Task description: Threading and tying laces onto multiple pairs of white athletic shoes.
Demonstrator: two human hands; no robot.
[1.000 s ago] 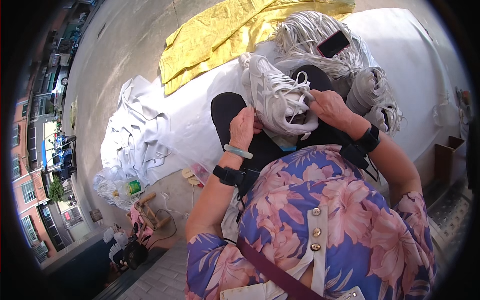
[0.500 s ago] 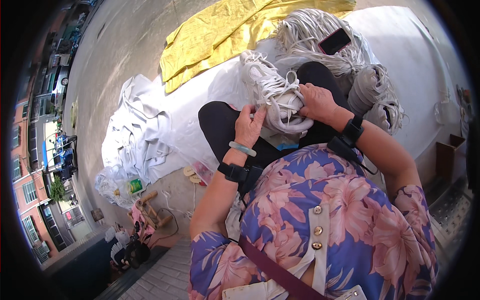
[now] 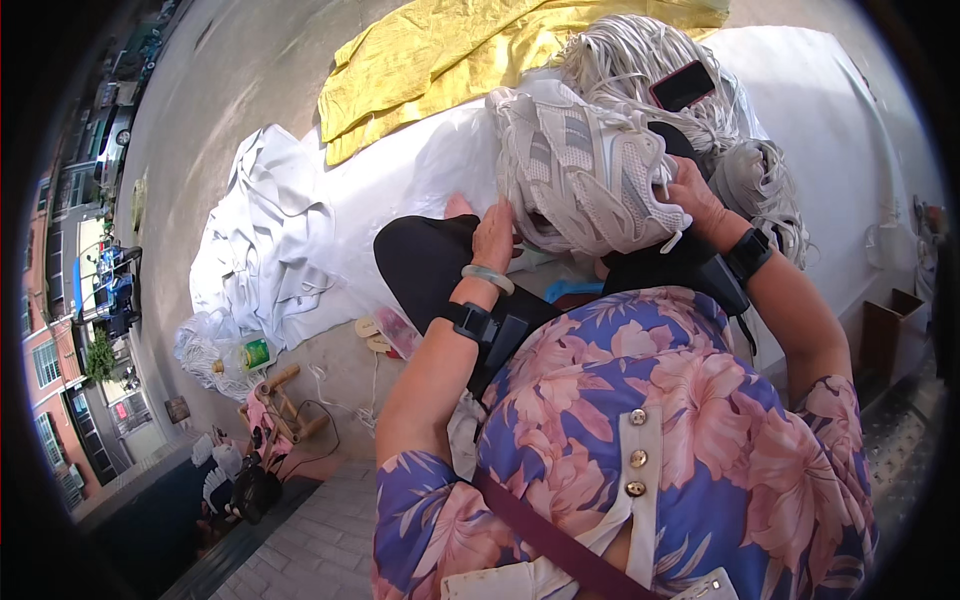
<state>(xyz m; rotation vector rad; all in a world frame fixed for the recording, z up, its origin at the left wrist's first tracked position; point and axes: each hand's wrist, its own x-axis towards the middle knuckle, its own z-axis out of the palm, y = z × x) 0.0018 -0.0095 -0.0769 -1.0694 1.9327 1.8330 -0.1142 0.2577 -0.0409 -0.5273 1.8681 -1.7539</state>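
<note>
Above the black trouser legs (image 3: 425, 270), between the two palms, is a grey-and-white sneaker (image 3: 585, 165), its side turned up and its long axis slanting from far left to near right. The right hand (image 3: 697, 207) is at the ankle opening, bent around that edge and gripping it. The left hand (image 3: 493, 237) sits half-curled by the lower left edge and seems to touch it; its fingertips are hidden, so whether they pinch anything I cannot tell.

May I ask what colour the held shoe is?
The shoe is off-white and grey, best seen in the head view.
</note>
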